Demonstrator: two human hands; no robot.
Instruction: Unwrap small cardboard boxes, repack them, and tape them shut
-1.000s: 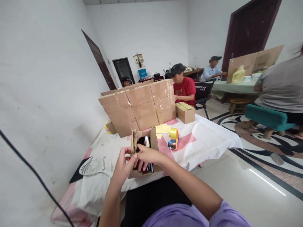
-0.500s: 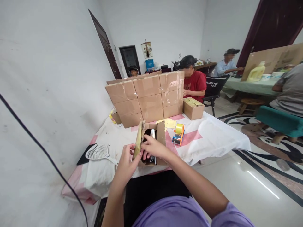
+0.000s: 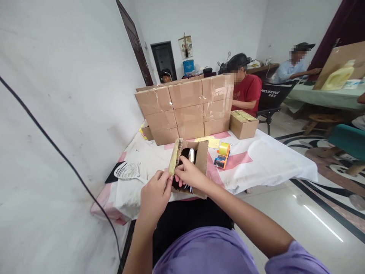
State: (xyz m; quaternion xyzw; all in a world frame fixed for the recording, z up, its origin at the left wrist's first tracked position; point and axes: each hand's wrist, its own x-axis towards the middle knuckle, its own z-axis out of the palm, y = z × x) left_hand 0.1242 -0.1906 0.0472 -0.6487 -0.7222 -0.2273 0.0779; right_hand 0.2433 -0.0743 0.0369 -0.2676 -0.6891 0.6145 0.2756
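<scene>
An opened cardboard box stands at the near edge of the table, its left flap raised and covered with yellow tape. My left hand is closed on the near end of this cardboard flap. From the right, my right hand reaches across the opening, its fingers bent against the flap's inner, torn edge. Inside the box lie a shiny silvery item and something dark, both partly hidden by my right hand. A tape dispenser with a yellow roll rests to the right of the box.
Stacked cardboard boxes form a wall across the table's far side. Another taped box stands right of them. A white perforated paddle lies at left. A black cable hangs along the wall. A person in red sits beyond.
The view has shifted, so the table sits farther right and higher. My left hand has slid toward the flap's near end. More of the silvery item shows.
</scene>
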